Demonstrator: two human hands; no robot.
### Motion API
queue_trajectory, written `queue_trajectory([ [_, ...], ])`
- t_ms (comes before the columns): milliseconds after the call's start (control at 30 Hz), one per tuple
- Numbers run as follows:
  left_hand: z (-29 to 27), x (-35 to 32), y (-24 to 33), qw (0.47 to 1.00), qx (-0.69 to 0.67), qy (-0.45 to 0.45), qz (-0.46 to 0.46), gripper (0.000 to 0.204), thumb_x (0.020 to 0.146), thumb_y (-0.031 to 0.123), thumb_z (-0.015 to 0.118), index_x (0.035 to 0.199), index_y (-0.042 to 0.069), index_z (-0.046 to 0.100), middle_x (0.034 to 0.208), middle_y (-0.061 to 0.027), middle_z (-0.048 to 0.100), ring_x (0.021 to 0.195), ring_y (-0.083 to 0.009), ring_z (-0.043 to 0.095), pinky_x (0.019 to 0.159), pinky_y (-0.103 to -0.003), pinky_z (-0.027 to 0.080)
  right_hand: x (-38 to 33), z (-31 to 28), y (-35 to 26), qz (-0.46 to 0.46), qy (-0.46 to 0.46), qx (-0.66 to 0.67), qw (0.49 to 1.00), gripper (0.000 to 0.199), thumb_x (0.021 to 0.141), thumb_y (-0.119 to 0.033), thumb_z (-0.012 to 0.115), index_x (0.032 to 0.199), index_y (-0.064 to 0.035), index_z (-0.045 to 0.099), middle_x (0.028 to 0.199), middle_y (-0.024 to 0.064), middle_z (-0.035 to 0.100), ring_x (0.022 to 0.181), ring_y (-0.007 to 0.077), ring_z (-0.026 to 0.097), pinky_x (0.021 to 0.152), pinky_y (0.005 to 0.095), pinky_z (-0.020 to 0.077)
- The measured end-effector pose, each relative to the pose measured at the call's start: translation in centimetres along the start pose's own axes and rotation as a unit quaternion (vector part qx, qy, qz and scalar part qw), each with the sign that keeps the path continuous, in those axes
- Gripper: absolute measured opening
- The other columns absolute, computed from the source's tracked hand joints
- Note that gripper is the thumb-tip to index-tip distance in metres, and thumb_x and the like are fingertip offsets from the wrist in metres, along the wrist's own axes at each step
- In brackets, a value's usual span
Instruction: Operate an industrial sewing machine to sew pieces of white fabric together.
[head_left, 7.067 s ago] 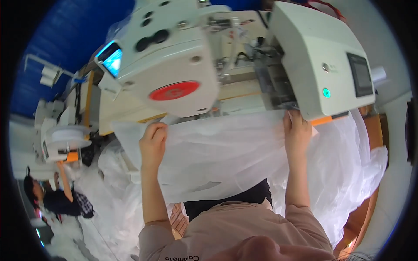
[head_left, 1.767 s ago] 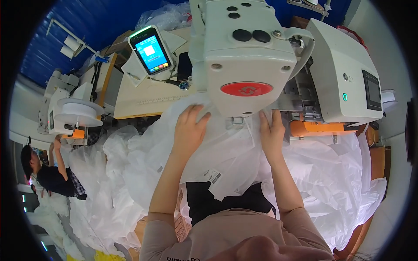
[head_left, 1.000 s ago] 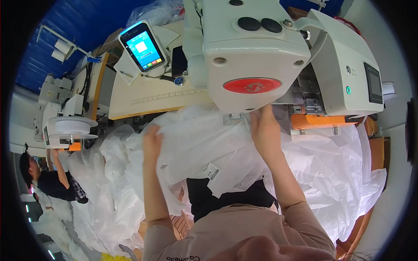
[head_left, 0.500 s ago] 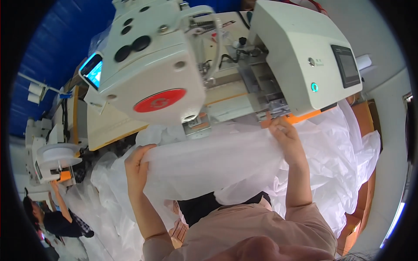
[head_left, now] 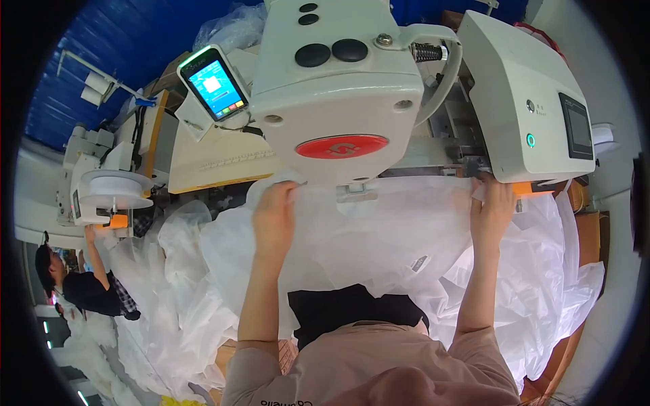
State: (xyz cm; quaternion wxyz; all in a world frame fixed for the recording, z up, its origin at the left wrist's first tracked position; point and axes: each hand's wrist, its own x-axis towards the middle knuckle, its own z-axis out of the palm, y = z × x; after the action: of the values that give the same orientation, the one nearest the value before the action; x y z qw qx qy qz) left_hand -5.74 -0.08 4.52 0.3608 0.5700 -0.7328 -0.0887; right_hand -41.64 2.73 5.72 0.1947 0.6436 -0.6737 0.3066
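Observation:
A sheer white fabric (head_left: pixel 359 237) spreads in front of me, its far edge running along the front of a white sewing machine (head_left: pixel 338 108). My left hand (head_left: pixel 274 213) grips that edge to the left of the machine's head, fingers closed with their tips partly hidden. At the other end, my right hand (head_left: pixel 492 206) holds the fabric's edge, with its fingertips close beside the metal parts under a white control box (head_left: pixel 531 101). Between my hands the cloth hangs fairly flat. A small printed label (head_left: pixel 420 263) shows on it. The machine's head hides its needle area.
More white fabric lies heaped at the right (head_left: pixel 535 277) and left (head_left: pixel 179 284). A lit touchscreen (head_left: pixel 215 82) stands left of the machine, above a pale tabletop (head_left: pixel 210 157). Far left, a co-worker (head_left: pixel 88 287) reaches toward another machine with a white reel (head_left: pixel 115 186).
The fabric, earlier drawn up in a band between my hands, now lies spread lower with its edge at the machine. Both hands have moved toward the machine. The view has turned too.

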Motion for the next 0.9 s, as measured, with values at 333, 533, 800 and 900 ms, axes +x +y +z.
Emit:
queue_trajectory([
  [333,-6.6,-4.4,-5.4,0.961,0.244,-0.118,-0.062,0.011,0.085,0.008,0.053,0.092,0.004,0.06,0.083,-0.018,0.062,0.077,-0.0366,0.06,0.067,-0.043,0.047,1.0,-0.1,-11.3,-0.124,0.023,0.254,0.959,0.02,0.069,-0.008,0.071,0.085,-0.0084,0.059,0.096,0.0072,0.055,0.093,0.0277,0.05,0.082,0.0386,0.0367],
  [533,-8.4,-7.3,-11.3,0.899,0.306,-0.22,-0.224,0.012,0.085,0.012,0.053,0.093,0.007,0.06,0.077,-0.0185,0.063,0.076,-0.0355,0.062,0.065,-0.046,0.046,1.7,3.8,-10.5,-0.092,0.0,0.251,0.964,0.015,0.075,-0.006,0.066,0.086,-0.0062,0.055,0.089,0.0072,0.057,0.083,0.0269,0.053,0.076,0.038,0.0391],
  [800,-15.5,-7.3,-13.4,0.943,-0.011,0.13,-0.307,0.019,0.084,0.002,0.046,0.098,0.003,0.059,0.081,-0.0127,0.059,0.073,-0.0296,0.057,0.068,-0.034,0.045,0.6,3.5,-9.0,-0.047,-0.043,0.192,0.979,0.011,0.08,-0.003,0.061,0.088,-0.0024,0.053,0.078,0.0127,0.059,0.069,0.0317,0.056,0.062,0.0391,0.0436],
  [900,-15.5,-6.8,-11.4,0.958,0.048,0.209,-0.19,0.022,0.083,0.001,0.045,0.1,0.001,0.059,0.09,-0.01,0.057,0.083,-0.0251,0.056,0.074,-0.032,0.044,0.6,4.4,-10.1,-0.051,-0.037,0.262,0.963,0.011,0.081,-0.004,0.061,0.089,-0.0015,0.054,0.077,0.013,0.059,0.07,0.0322,0.057,0.062,0.0384,0.0445],
])
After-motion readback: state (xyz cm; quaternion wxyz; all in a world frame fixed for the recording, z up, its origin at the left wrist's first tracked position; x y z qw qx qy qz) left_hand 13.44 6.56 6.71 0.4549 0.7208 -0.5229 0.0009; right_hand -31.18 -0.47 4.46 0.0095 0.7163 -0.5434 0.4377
